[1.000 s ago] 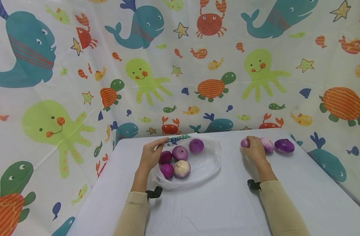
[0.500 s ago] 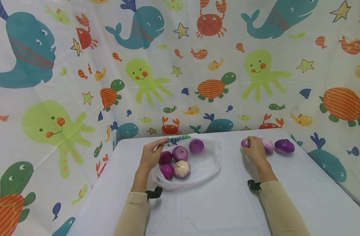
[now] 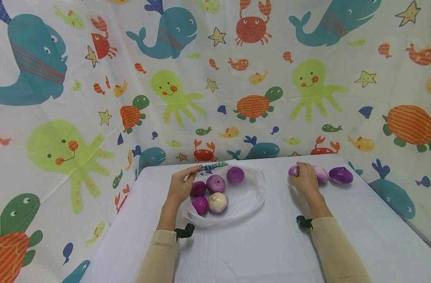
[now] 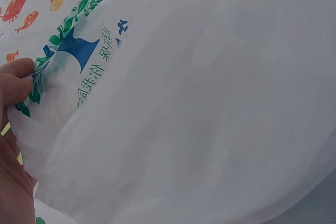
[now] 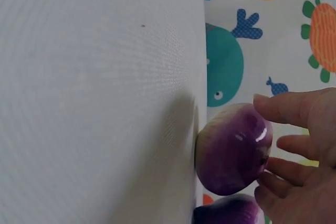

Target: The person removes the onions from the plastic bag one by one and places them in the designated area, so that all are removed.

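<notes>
- While my right hand [image 3: 305,179] curls its thumb and fingers round a two-tone onion [image 5: 231,150], that onion sits on the white table [image 3: 265,251], at the left end of a row of three.
- Beside it in the row lie a pale purple onion [image 3: 320,174], partly behind my right hand, and a deep purple onion [image 3: 340,175] at the right end.
- With my left hand [image 3: 181,186] I pinch the rim of a white plastic bag [image 3: 248,196] between thumb and finger, right at its green leaf print [image 4: 68,30].
- Five onions lie inside the bag: a dark red-purple onion [image 3: 198,188] nearest my left hand, a bright magenta onion [image 3: 200,205] just below it, a cream-topped onion [image 3: 218,202] at front, a round mauve onion [image 3: 215,183] in the middle and a violet onion [image 3: 235,175] towards the back.
- The bag and the row are well apart, with bare table between them.
- I wear beige sleeves [image 3: 160,251], and a black wrist camera [image 3: 184,231] sits at each cuff.
- Behind the table hangs a white curtain [image 3: 219,110] printed with whales, crabs, turtles and octopuses.
</notes>
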Demonstrator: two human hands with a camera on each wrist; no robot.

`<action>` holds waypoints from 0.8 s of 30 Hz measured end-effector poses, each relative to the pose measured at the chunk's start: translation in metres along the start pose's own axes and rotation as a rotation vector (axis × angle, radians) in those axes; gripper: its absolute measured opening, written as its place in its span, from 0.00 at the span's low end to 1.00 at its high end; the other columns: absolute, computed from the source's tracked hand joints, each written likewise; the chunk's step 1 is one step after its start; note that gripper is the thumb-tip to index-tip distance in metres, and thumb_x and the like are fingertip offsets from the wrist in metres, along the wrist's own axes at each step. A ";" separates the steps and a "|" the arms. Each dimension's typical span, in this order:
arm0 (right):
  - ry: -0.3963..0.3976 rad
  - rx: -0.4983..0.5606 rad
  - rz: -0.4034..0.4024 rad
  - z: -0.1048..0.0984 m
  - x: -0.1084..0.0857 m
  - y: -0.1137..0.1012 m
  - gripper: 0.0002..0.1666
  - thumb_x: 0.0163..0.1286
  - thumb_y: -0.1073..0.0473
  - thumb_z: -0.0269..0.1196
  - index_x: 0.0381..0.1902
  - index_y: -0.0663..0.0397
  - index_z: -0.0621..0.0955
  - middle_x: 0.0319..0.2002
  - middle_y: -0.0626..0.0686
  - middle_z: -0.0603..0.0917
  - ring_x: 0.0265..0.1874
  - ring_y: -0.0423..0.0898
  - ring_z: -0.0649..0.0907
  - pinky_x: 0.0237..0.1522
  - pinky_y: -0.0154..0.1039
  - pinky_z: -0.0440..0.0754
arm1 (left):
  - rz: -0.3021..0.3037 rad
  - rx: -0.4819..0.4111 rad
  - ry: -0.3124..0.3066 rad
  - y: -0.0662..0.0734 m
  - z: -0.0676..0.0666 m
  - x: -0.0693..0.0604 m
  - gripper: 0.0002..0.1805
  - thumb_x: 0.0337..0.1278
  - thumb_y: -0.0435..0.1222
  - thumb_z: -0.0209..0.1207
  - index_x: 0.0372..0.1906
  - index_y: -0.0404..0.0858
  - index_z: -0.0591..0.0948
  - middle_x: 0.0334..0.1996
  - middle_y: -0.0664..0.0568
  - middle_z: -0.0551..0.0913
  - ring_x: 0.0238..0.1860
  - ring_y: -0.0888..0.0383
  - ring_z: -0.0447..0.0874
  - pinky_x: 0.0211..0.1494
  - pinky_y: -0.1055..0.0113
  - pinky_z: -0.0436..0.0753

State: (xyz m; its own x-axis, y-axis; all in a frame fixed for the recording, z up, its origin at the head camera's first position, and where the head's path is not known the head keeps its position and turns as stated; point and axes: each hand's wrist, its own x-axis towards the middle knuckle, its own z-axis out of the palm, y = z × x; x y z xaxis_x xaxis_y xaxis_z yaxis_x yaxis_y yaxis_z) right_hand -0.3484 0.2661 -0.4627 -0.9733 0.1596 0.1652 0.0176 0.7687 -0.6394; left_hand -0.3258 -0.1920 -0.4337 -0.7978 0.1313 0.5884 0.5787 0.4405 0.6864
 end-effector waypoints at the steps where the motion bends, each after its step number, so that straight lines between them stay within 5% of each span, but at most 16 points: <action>1: 0.004 0.003 0.001 0.000 0.000 0.000 0.43 0.69 0.61 0.67 0.75 0.72 0.64 0.73 0.77 0.64 0.74 0.74 0.63 0.76 0.71 0.62 | -0.001 0.002 0.000 0.000 0.000 0.000 0.17 0.73 0.26 0.58 0.57 0.43 0.88 0.57 0.51 0.89 0.62 0.52 0.86 0.67 0.60 0.83; 24: 0.106 0.085 -0.154 -0.002 -0.008 -0.046 0.39 0.74 0.55 0.66 0.77 0.58 0.67 0.78 0.68 0.63 0.77 0.69 0.62 0.74 0.72 0.64 | -0.014 -0.009 0.001 0.001 0.000 -0.001 0.17 0.73 0.27 0.58 0.58 0.41 0.88 0.57 0.51 0.89 0.63 0.53 0.86 0.67 0.61 0.83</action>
State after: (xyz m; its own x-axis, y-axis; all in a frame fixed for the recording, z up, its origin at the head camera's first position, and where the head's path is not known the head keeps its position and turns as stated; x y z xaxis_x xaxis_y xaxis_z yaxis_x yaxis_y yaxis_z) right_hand -0.3407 0.2309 -0.4335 -0.9334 0.1124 0.3409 -0.1531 0.7344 -0.6612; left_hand -0.3243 -0.1915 -0.4336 -0.8058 0.1242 0.5791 0.5689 0.4341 0.6985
